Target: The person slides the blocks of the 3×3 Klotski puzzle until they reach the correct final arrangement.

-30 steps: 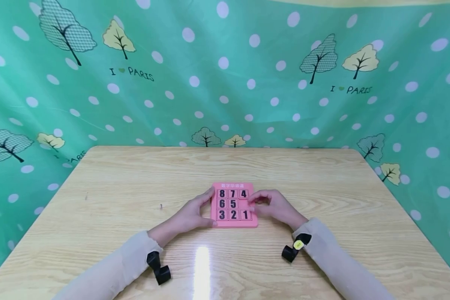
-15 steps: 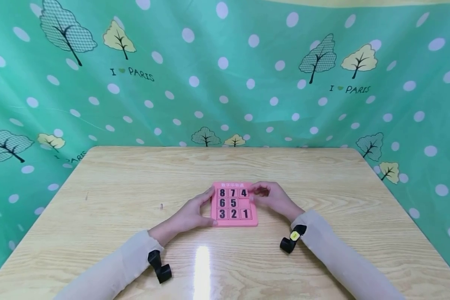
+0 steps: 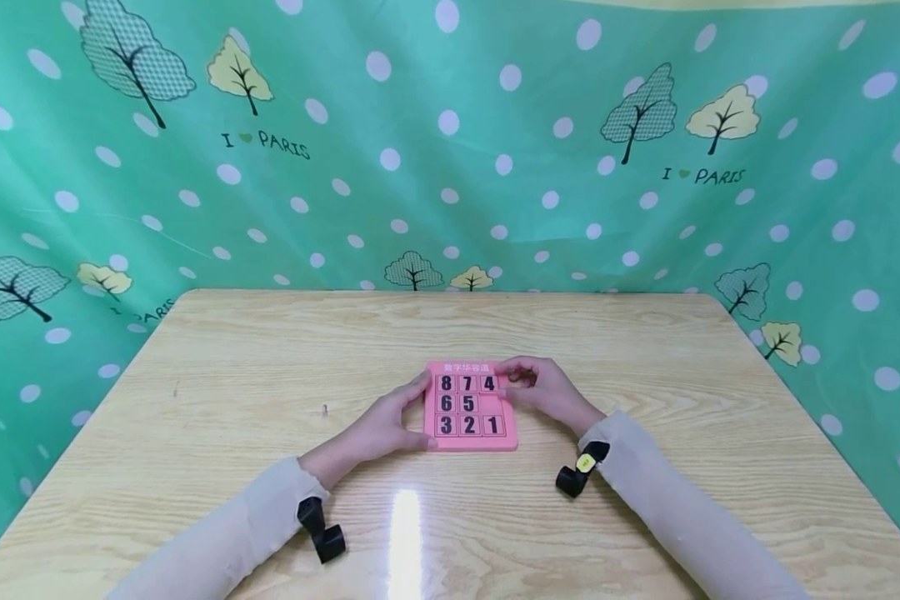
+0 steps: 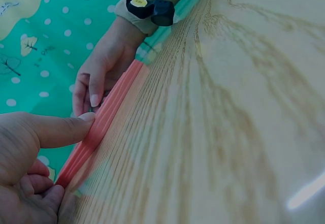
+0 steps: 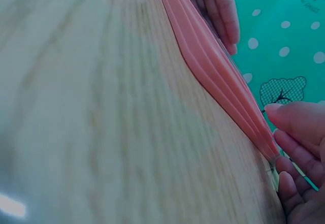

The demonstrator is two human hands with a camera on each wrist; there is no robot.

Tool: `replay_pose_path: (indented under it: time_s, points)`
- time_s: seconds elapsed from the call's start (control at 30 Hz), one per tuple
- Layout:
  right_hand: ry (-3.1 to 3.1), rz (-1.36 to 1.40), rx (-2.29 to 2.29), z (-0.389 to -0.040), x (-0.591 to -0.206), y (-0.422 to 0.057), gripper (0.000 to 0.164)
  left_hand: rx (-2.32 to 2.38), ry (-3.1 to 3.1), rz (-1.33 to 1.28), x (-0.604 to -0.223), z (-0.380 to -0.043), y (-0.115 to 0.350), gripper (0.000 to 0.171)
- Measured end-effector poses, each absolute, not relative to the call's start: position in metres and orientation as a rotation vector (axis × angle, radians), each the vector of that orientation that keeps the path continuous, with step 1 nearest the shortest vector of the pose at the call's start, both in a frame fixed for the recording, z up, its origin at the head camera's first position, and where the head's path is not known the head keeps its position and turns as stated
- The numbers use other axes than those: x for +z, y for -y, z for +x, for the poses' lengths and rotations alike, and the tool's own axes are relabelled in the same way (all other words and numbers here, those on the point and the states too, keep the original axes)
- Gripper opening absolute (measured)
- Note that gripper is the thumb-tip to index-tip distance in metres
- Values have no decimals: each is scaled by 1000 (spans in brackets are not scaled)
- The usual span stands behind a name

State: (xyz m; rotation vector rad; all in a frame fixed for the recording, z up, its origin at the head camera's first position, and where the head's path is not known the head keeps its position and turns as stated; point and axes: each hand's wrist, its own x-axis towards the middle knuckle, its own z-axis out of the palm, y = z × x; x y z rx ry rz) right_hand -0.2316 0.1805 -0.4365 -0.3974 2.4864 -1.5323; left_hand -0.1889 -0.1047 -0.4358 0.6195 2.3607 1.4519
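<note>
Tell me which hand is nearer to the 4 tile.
Right. The right hand is close beside the 4 tile, on its right; the left hand holds the opposite, left edge of the pink board.

Sleeves (image 3: 210,525) cropped (head view), tile numbers (image 3: 468,403) unreadable in wrist views

puzzle (image 3: 471,406): smooth plastic. tabletop (image 3: 285,358): glossy, wood-grained. backdrop (image 3: 450,158): smooth cloth. sleeves (image 3: 217,521): matt cloth.
</note>
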Motion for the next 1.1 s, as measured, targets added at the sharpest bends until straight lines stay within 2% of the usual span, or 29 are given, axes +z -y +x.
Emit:
replay_pose_path:
  time_s: [0.4,0.83,1.1]
  points:
    - [-2486,-395,-1524,-231,-436,-180,35,1473,-2338,626,-436,-190,105,99]
    - [-2500,-430,-1470,-210,-403,-172,29,1443,-2358,604,-434,-188,104,99]
    - [-2467,-446,-1499,-216,-414,-176,29,1452,-2365,617,-435,-188,104,98]
